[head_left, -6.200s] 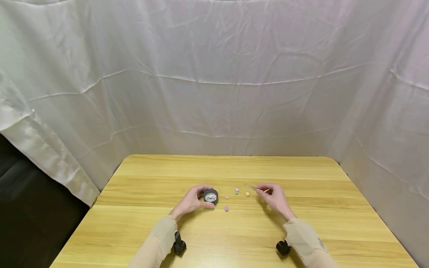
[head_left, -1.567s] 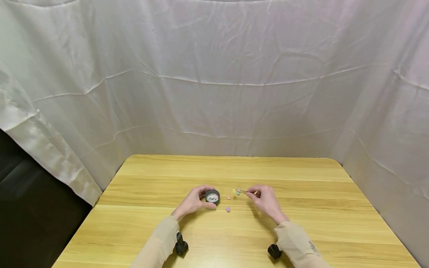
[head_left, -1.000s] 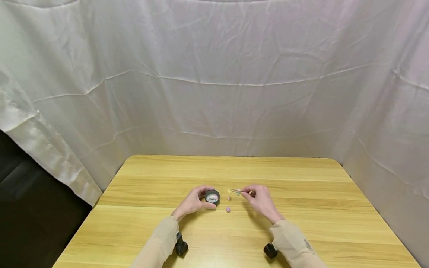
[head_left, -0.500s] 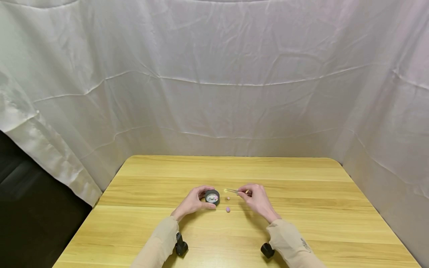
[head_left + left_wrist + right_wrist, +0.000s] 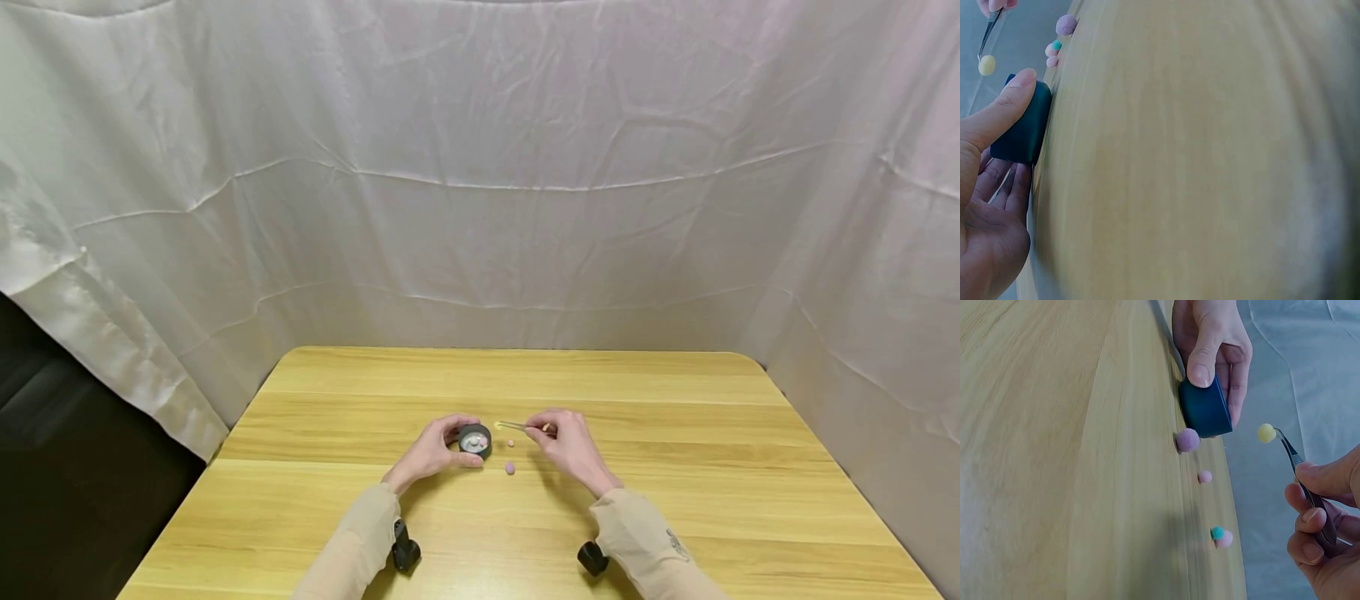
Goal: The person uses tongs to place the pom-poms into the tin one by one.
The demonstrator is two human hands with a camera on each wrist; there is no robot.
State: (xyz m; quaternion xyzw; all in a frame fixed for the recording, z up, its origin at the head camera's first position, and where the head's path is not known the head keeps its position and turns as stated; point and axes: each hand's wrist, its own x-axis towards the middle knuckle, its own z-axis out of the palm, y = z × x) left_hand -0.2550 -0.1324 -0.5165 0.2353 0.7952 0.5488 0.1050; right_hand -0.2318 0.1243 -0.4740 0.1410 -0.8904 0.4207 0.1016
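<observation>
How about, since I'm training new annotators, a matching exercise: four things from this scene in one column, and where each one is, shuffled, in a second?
Things:
1. yellow ball
2. tweezers
3. dark round container
4. purple ball

Places:
A. in the grip of the left hand
B. on the table, held by nothing
C. at the tip of a tool, off the table
D. between the fingers of the right hand

Right pairs: 1-C, 2-D, 3-A, 4-B

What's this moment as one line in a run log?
left hand: holds dark round container | right hand: holds tweezers | yellow ball: in tweezers, off table | purple ball: on table
</observation>
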